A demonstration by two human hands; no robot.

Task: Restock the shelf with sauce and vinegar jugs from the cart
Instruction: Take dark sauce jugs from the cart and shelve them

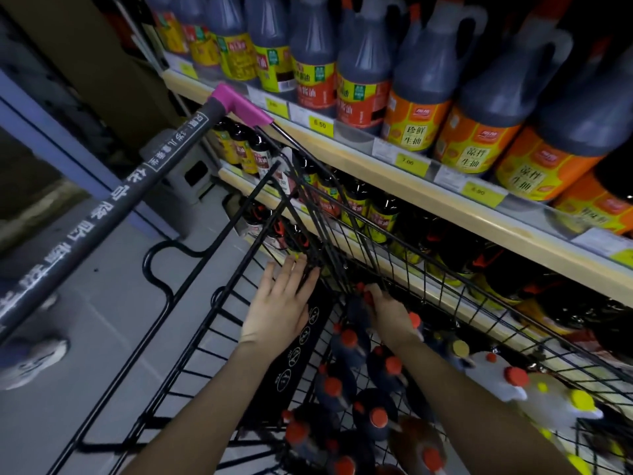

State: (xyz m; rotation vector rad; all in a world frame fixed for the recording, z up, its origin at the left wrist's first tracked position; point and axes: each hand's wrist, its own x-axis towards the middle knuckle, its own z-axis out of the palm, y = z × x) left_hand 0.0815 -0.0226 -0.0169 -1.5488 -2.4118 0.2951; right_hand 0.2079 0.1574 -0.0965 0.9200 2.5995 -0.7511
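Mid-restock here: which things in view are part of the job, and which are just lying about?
Job: dark red-capped jugs; pale jugs; cart; shelf; right hand gripping a jug; left hand open on cart.

Lying about: grey stool; cart handle.

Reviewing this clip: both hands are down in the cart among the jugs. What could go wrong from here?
1. The right hand grips a dark jug near its red cap, deep among packed jugs; lifting it might tip neighbours.
2. The left hand lies flat against the cart's wire wall; fingers could catch in the mesh.
3. The top shelf looks full, so placing another jug could be tight.
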